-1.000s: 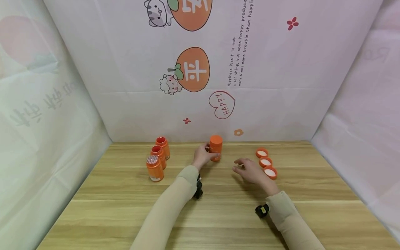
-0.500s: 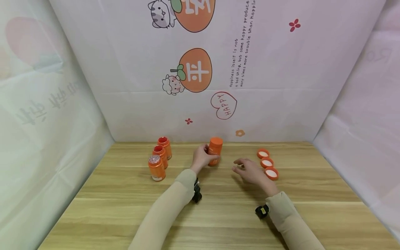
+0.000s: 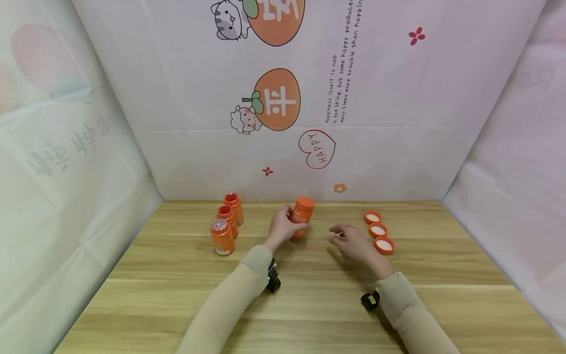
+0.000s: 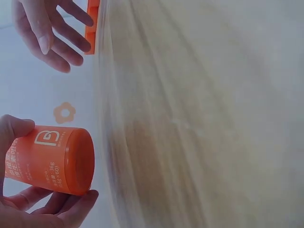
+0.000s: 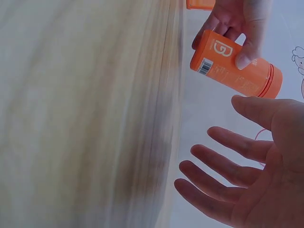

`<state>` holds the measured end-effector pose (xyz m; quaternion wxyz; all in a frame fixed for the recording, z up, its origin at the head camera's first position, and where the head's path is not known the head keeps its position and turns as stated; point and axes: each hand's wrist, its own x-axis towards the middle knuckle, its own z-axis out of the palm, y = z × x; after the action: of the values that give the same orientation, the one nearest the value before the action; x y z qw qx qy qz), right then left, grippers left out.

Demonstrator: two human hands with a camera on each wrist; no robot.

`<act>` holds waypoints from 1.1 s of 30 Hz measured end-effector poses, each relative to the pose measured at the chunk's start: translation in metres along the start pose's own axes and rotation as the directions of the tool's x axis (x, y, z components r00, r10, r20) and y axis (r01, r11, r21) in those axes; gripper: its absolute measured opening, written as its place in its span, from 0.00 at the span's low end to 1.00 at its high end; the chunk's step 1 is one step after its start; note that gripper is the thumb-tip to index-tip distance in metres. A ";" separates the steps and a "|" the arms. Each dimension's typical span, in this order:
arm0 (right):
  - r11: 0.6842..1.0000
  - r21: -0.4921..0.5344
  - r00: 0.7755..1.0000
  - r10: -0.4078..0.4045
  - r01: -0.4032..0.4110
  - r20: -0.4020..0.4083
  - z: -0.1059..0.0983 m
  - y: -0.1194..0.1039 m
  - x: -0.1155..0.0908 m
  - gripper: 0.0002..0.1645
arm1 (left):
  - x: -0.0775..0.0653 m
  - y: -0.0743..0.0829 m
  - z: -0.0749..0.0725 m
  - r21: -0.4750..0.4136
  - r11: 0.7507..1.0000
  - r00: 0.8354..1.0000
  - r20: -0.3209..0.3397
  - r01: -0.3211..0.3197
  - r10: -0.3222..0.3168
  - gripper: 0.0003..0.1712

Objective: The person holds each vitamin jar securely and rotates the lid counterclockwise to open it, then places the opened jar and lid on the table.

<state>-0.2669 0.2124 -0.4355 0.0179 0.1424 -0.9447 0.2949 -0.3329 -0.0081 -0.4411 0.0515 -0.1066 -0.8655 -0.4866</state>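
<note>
My left hand (image 3: 281, 227) grips a capped orange pill bottle (image 3: 302, 216) around its body, thumb across the front. The bottle leans, its cap (image 5: 272, 84) tipped toward the right hand. In the left wrist view the bottle's base (image 4: 80, 161) shows, raised off the tabletop. My right hand (image 3: 355, 242) is held to the right of it, fingers apart and slightly bent, with nothing in them. In the right wrist view its thumb (image 5: 256, 110) overlaps the area just below the cap.
Left of my hands, three uncapped orange bottles stand in a row; the nearest bottle (image 3: 223, 241) has a silvery seal over its mouth. Three orange caps (image 3: 383, 245) lie upturned at right, white inside. A printed white cloth (image 3: 376, 162) rises behind the wooden table (image 3: 318, 314).
My left hand has brought the bottle a little nearer and lifted it from upright into a tilt, cap to the right. The right hand has stayed almost still.
</note>
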 end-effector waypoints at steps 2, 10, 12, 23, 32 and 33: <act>1.000 0.005 1.000 0.001 -0.001 0.003 0.000 -0.001 0.000 0.26 | -0.003 0.000 -0.001 0.009 1.000 1.000 0.000 0.001 -0.001 0.24; 1.000 0.004 1.000 0.000 0.000 -0.001 0.001 -0.005 0.000 0.26 | -0.014 0.002 -0.005 -0.014 1.000 1.000 0.011 -0.026 0.026 0.24; 1.000 0.005 1.000 -0.003 0.003 -0.005 0.001 -0.006 -0.001 0.26 | -0.016 0.002 -0.006 -0.018 0.999 0.999 0.016 -0.033 0.033 0.24; 1.000 0.014 0.999 -0.020 0.020 -0.050 0.000 -0.012 -0.002 0.27 | -0.028 -0.002 -0.014 -0.011 0.999 0.998 0.042 -0.048 0.048 0.23; 0.999 0.040 0.998 -0.035 0.038 -0.058 -0.003 -0.020 -0.003 0.29 | -0.039 -0.001 -0.019 -0.021 0.998 0.997 0.057 -0.058 0.059 0.25; 0.998 0.044 0.998 -0.035 0.038 -0.060 -0.003 -0.021 -0.004 0.29 | -0.040 -0.001 -0.020 -0.019 0.998 0.996 0.059 -0.061 0.062 0.25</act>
<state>-0.2576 0.1985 -0.4219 0.0480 0.1513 -0.9341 0.3198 -0.2944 -0.0309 -0.4393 0.0399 -0.1483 -0.8589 -0.4886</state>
